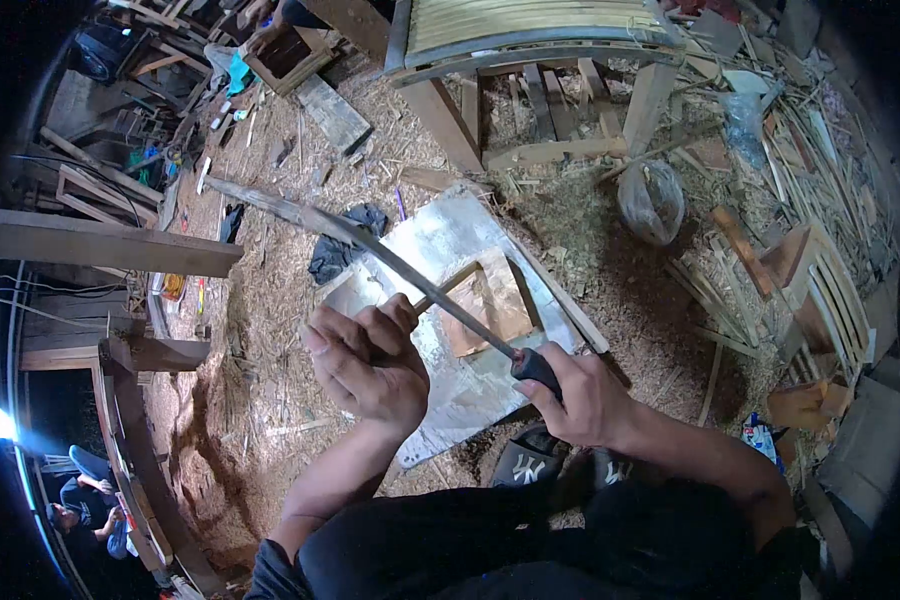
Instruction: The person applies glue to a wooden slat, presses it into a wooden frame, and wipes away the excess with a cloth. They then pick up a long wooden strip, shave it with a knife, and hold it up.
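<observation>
My right hand [582, 395] is wrapped round the dark handle of a long knife [400, 262]. Its narrow grey blade slants up and to the left, past the front of my left hand. My left hand [370, 365] is closed, its fingers curled round a thin wooden stick [450, 284] that passes beneath the blade. Below both hands, a square wooden block [495, 315] lies on a pale, scuffed board [440, 400] on the ground. What the left fingertips press on is partly hidden.
Shavings cover the floor [270, 400]. A slatted bench [540, 50] stands ahead, with a clear plastic bag [651, 203] near it. Scrap wood [820, 130] is heaped at right. A beam [110, 243] juts in from the left. Another person [90, 505] sits at lower left.
</observation>
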Demonstrator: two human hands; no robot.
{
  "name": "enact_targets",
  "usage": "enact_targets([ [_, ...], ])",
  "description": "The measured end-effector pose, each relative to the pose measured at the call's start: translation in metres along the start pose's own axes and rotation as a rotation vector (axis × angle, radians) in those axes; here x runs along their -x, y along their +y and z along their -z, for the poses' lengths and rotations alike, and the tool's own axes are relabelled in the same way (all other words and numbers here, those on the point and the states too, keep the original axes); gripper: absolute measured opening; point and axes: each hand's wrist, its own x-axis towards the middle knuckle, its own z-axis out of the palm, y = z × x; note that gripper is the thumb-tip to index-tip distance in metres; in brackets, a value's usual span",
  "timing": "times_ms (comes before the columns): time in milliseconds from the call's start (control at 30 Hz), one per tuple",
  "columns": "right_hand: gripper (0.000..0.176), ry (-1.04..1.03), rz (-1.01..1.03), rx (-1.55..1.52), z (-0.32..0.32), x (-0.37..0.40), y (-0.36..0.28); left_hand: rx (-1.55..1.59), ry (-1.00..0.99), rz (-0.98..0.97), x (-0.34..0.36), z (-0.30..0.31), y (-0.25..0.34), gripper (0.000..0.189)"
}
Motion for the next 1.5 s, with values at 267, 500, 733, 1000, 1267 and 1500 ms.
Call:
enact_targets([
  [267,0.026,-0.027,0.035,0.001,0.000,-0.005,-0.008,-0.015,-0.219,-0.007,-0.016,0.017,0.002,0.038],
  [500,0.026,-0.025,-0.078,0.053,0.005,-0.003,-0.004,-0.044,-0.292,-0.033,-0.011,0.018,0.002,0.035],
  [733,0.024,0.015,-0.171,0.099,0.006,-0.002,0.010,-0.018,-0.188,-0.023,-0.012,0.018,0.000,0.038],
  [1000,0.027,-0.008,-0.310,0.241,0.010,0.002,0.017,-0.032,-0.228,-0.017,-0.014,0.014,0.000,0.030],
  [1267,0.026,0.020,-0.186,-0.001,0.020,0.002,0.014,0.038,-0.526,0.015,-0.043,0.012,0.007,0.046],
  [1500,0.032,-0.015,-0.247,-0.069,0.029,0.000,0.033,-0.012,-0.662,0.017,-0.065,0.018,0.000,0.046],
])
